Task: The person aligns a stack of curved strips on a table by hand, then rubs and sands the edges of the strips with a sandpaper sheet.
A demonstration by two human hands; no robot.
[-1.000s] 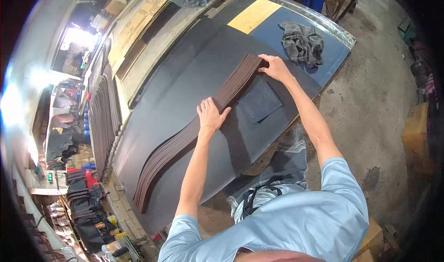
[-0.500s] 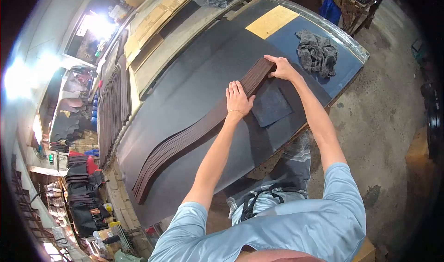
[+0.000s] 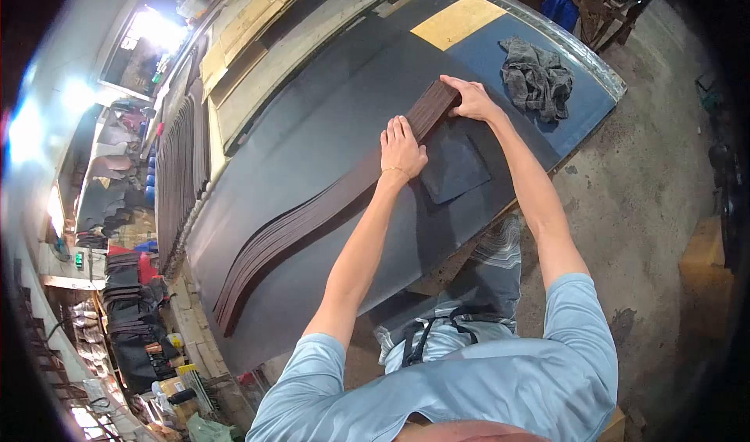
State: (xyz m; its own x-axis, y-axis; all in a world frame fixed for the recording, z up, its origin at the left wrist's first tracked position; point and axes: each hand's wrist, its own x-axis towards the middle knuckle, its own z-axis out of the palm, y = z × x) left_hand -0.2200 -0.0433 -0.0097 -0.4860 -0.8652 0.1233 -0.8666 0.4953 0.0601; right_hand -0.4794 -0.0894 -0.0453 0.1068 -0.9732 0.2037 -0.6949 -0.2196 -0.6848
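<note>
A long stack of thin dark brown strips point(image 3: 312, 212) lies in an S-curve across the dark sheet on the table point(image 3: 305, 137). My left hand point(image 3: 401, 147) rests on top of the stack near its upper part, fingers close together and pointing away. My right hand point(image 3: 472, 100) grips the stack's far right end, thumb and fingers around its edge. A dark square piece point(image 3: 455, 168) lies on the sheet just below the stack, between my forearms.
A crumpled grey cloth point(image 3: 536, 80) and a yellow panel point(image 3: 458, 22) lie at the table's far right. More curved strips point(image 3: 180, 169) hang at the left beside cardboard point(image 3: 258, 20). Concrete floor point(image 3: 625, 184) lies right of the table.
My left hand has slid along the stack toward its upper right end, closer to my right hand. My right hand keeps its hold there. The camera view has shifted slightly.
</note>
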